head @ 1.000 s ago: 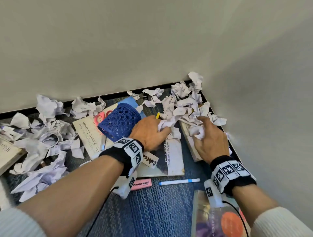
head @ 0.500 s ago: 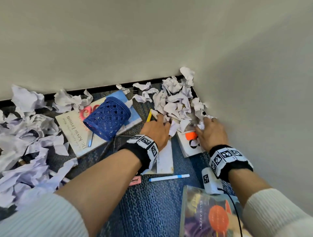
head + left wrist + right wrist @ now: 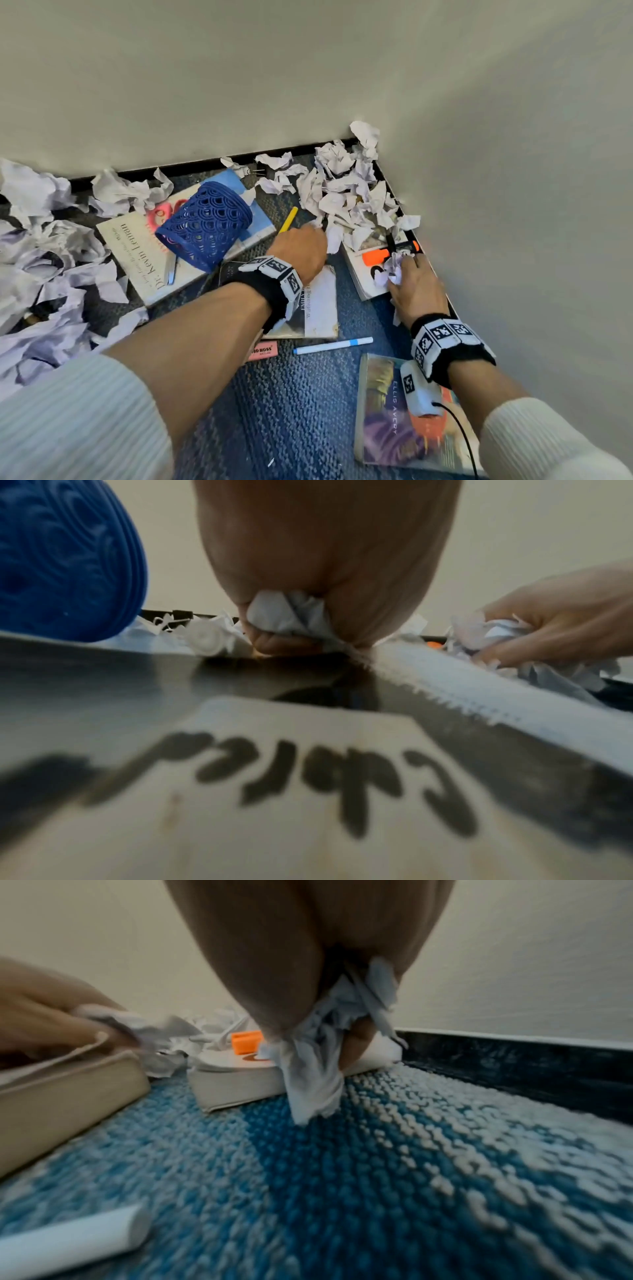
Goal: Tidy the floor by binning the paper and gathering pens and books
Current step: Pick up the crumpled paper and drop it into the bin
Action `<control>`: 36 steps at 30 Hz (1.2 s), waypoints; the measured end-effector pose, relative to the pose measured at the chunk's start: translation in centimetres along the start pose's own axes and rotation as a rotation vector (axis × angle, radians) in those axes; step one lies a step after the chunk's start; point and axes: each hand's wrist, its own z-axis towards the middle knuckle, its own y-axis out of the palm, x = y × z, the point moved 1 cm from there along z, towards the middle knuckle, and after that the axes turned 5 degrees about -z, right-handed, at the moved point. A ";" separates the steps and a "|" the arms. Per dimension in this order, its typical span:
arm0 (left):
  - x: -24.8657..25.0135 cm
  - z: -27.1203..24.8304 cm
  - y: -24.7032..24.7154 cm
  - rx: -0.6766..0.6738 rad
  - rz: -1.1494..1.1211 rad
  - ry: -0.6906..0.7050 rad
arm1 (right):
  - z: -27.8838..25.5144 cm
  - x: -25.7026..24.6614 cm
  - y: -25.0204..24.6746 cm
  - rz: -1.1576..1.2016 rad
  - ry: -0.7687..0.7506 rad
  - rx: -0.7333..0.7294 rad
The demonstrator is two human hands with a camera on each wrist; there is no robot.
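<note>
A heap of crumpled white paper (image 3: pixel 346 192) fills the corner of the blue carpet. My left hand (image 3: pixel 301 251) grips a wad of that paper (image 3: pixel 291 618) above a grey-covered book (image 3: pixel 317 301). My right hand (image 3: pixel 412 284) clutches another paper wad (image 3: pixel 392 269), which hangs from the fist (image 3: pixel 318 1053) beside a white book (image 3: pixel 368 274). An orange highlighter (image 3: pixel 387 253) lies on that white book. A yellow pen (image 3: pixel 288 219) and a white-and-blue pen (image 3: pixel 332 345) lie on the carpet. A blue mesh pen cup (image 3: pixel 205 229) lies tipped over on a pale book (image 3: pixel 137 260).
More crumpled paper (image 3: pixel 44 274) spreads over the left floor. A pink eraser (image 3: pixel 262 350) lies by my left forearm. A colourful book (image 3: pixel 404 418) sits at the near right. Walls and a black skirting board (image 3: pixel 205 162) close the corner.
Both hands have drawn back from the paper heap toward me, each holding a wad. The white book and orange highlighter are now uncovered.
</note>
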 end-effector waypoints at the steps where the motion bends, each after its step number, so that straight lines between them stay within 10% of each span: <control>1: 0.1 -0.5 -0.5 0.014 -0.045 -0.006 | -0.3 0.1 0.1 -0.005 -0.026 -0.029; 13: 7.7 -8.6 -8.8 0.020 -0.276 0.284 | -12.1 1.8 -6.5 0.379 0.168 0.165; 25: 26.7 -23.3 -15.4 0.049 -0.354 0.987 | -37.9 7.7 -22.2 -0.060 0.084 0.218; 36: 43.3 -30.6 -9.0 -0.175 0.227 1.136 | -49.0 21.2 -15.4 -0.113 0.340 -0.040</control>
